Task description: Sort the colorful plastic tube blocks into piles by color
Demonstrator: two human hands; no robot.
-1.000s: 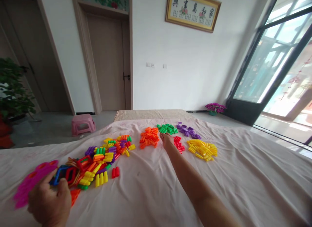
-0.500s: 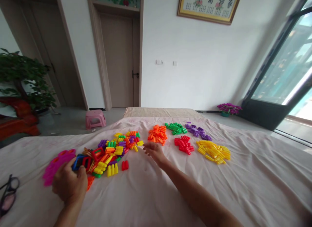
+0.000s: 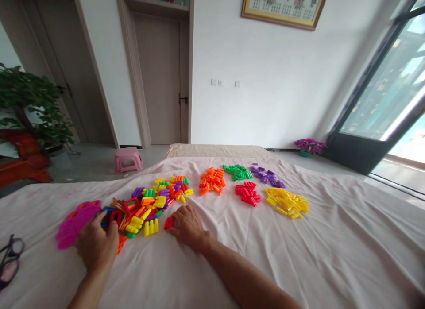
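Note:
A mixed heap of coloured plastic pieces [image 3: 149, 202] lies on the pink cloth [image 3: 232, 251]. My right hand [image 3: 187, 227] rests palm down beside a small red piece [image 3: 168, 222], its fingers curled onto it. At the heap's near left edge my left hand [image 3: 98, 247] lies curled over the blue and red frame pieces [image 3: 111, 215]; what it grips is hidden. A flat magenta shape [image 3: 71, 222] lies just left of that hand. Farther off sit sorted piles: orange [image 3: 211, 181], green [image 3: 237, 171], purple [image 3: 265, 176], red [image 3: 247, 194], yellow [image 3: 288, 202].
Black glasses [image 3: 9, 260] lie at the cloth's left edge. Beyond the bed are a pink stool [image 3: 128, 159], a closed door [image 3: 162, 79], a potted plant [image 3: 29, 105], purple flowers [image 3: 308, 146] and a glass door on the right.
My right hand has drawn back from the sorted piles to the small red piece near the mixed heap. My left hand stayed at the heap's left edge. The camera has shifted slightly.

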